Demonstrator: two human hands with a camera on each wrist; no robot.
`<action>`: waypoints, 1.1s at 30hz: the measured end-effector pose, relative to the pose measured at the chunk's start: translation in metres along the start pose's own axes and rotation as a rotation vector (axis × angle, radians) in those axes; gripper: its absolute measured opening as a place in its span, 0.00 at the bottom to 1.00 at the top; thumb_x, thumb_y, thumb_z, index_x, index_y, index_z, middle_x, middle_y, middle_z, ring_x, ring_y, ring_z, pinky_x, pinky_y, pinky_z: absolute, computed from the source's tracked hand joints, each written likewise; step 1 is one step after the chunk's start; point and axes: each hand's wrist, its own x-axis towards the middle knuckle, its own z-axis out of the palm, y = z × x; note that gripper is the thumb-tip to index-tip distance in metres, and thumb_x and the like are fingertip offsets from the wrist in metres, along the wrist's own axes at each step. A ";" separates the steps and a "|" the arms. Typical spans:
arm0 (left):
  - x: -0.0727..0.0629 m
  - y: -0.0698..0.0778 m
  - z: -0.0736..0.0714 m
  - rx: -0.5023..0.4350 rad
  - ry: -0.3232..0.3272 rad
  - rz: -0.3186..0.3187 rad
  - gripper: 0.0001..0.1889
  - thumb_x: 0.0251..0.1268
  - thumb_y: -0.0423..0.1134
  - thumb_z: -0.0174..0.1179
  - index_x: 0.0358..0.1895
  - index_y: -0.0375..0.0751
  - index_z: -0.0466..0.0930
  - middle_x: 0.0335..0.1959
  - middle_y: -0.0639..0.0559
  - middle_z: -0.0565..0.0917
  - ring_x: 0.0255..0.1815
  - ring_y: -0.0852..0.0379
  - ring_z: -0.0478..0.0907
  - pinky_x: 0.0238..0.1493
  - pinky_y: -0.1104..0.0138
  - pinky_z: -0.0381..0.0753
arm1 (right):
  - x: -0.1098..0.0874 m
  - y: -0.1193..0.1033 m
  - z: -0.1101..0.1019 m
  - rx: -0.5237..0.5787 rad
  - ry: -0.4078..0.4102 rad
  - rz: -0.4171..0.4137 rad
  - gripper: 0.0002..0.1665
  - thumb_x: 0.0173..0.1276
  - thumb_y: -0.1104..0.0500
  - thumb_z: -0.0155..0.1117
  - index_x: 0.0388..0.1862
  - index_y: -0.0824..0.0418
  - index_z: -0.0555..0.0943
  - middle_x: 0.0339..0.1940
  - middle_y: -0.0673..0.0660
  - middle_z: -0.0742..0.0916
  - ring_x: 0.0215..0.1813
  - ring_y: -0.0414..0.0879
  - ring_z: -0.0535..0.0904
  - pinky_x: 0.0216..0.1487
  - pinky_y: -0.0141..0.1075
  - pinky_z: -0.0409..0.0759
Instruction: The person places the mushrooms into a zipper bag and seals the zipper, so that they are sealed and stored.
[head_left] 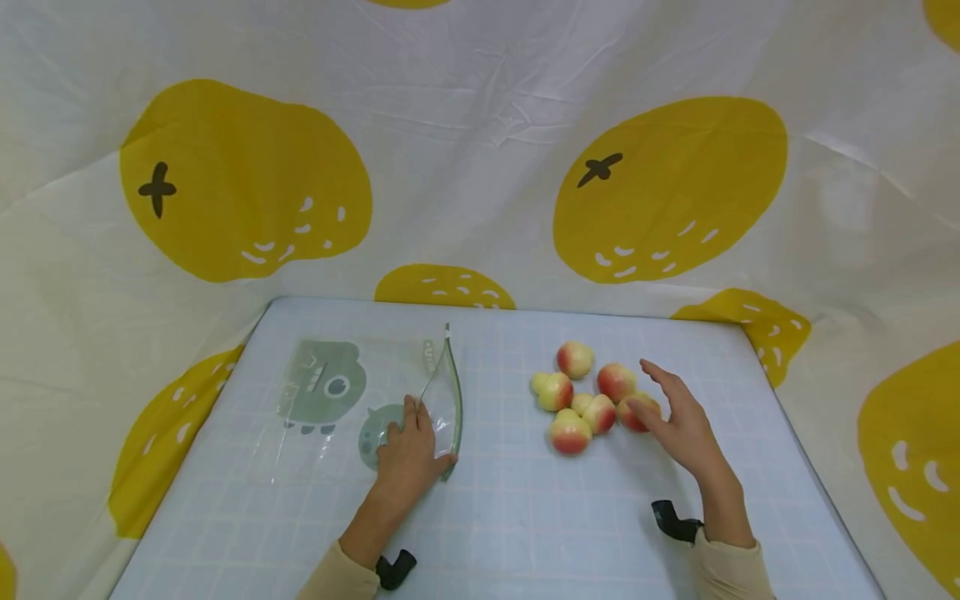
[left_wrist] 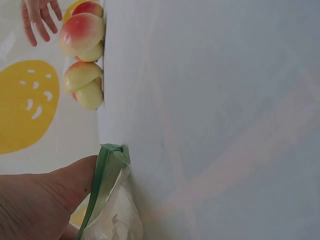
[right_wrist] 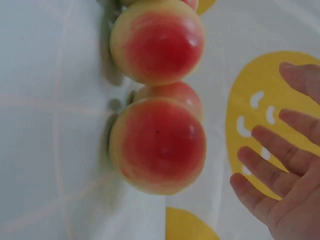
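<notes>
A clear zip bag with green cartoon creatures printed on it lies flat, its green-edged mouth towards the right. My left hand rests on the bag near that mouth, fingers extended over the film. In the left wrist view, its thumb touches the green zip edge. Several yellow fruits with a red blush, pear-like with a rounder end and a narrower one, are grouped right of the bag. Over the rightmost fruit hovers my right hand, fingers spread and holding nothing.
The table wears a pale checked cloth. Behind and at both sides hangs a white sheet printed with big yellow fruits. A black wrist mount sits by the right wrist, another by the left.
</notes>
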 end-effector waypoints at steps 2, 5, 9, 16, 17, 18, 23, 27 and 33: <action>0.000 0.000 0.000 0.002 -0.003 -0.001 0.56 0.52 0.54 0.76 0.72 0.18 0.55 0.74 0.25 0.56 0.58 0.22 0.69 0.42 0.34 0.77 | -0.001 0.006 0.000 0.000 0.018 -0.004 0.40 0.70 0.56 0.69 0.77 0.61 0.64 0.70 0.66 0.72 0.68 0.65 0.66 0.61 0.68 0.64; 0.000 -0.001 -0.001 0.011 -0.003 0.001 0.56 0.52 0.54 0.76 0.72 0.18 0.56 0.74 0.25 0.57 0.57 0.23 0.70 0.41 0.34 0.78 | -0.001 0.015 -0.001 0.018 0.022 0.014 0.40 0.70 0.57 0.68 0.77 0.62 0.63 0.70 0.67 0.72 0.68 0.67 0.66 0.62 0.67 0.64; 0.000 -0.002 -0.001 0.025 -0.004 0.003 0.56 0.52 0.54 0.76 0.72 0.18 0.56 0.74 0.25 0.57 0.57 0.23 0.70 0.40 0.34 0.78 | 0.000 0.028 0.001 0.046 -0.012 0.091 0.42 0.71 0.52 0.67 0.78 0.61 0.61 0.72 0.68 0.70 0.70 0.68 0.64 0.64 0.67 0.63; 0.000 -0.002 -0.002 0.017 -0.010 0.001 0.56 0.52 0.55 0.76 0.72 0.18 0.56 0.74 0.25 0.57 0.57 0.23 0.70 0.39 0.34 0.78 | 0.000 0.047 0.003 0.136 -0.090 0.204 0.46 0.71 0.52 0.68 0.79 0.64 0.57 0.74 0.72 0.65 0.71 0.70 0.60 0.67 0.66 0.59; 0.000 -0.002 -0.003 0.014 -0.011 0.000 0.56 0.52 0.55 0.76 0.72 0.18 0.56 0.74 0.25 0.57 0.57 0.23 0.70 0.40 0.34 0.78 | -0.001 0.049 0.003 0.146 -0.098 0.218 0.47 0.70 0.51 0.68 0.79 0.64 0.57 0.75 0.72 0.65 0.72 0.70 0.59 0.67 0.66 0.59; 0.000 -0.002 -0.003 0.012 -0.011 0.000 0.56 0.52 0.55 0.76 0.72 0.18 0.56 0.74 0.25 0.57 0.57 0.23 0.70 0.39 0.34 0.77 | 0.000 0.051 0.004 0.156 -0.108 0.235 0.47 0.70 0.50 0.68 0.79 0.63 0.56 0.75 0.71 0.64 0.72 0.70 0.59 0.68 0.65 0.59; 0.001 -0.002 -0.002 0.002 -0.013 -0.002 0.56 0.52 0.55 0.76 0.72 0.19 0.56 0.74 0.25 0.57 0.57 0.24 0.70 0.40 0.34 0.77 | -0.001 0.060 0.005 0.208 -0.134 0.282 0.49 0.70 0.46 0.68 0.80 0.60 0.54 0.76 0.70 0.64 0.73 0.69 0.60 0.67 0.64 0.62; 0.001 -0.002 -0.002 0.006 -0.005 0.002 0.56 0.51 0.55 0.76 0.72 0.19 0.56 0.74 0.26 0.57 0.57 0.25 0.70 0.39 0.34 0.78 | -0.001 0.065 0.005 0.228 -0.157 0.300 0.50 0.70 0.44 0.67 0.81 0.59 0.54 0.75 0.71 0.65 0.71 0.70 0.63 0.64 0.64 0.66; 0.001 -0.002 -0.001 0.008 -0.009 0.002 0.56 0.52 0.55 0.76 0.72 0.20 0.56 0.75 0.26 0.57 0.57 0.25 0.70 0.39 0.34 0.78 | 0.000 0.071 0.004 0.220 -0.192 0.300 0.49 0.69 0.45 0.68 0.80 0.59 0.56 0.74 0.69 0.67 0.67 0.66 0.68 0.60 0.52 0.73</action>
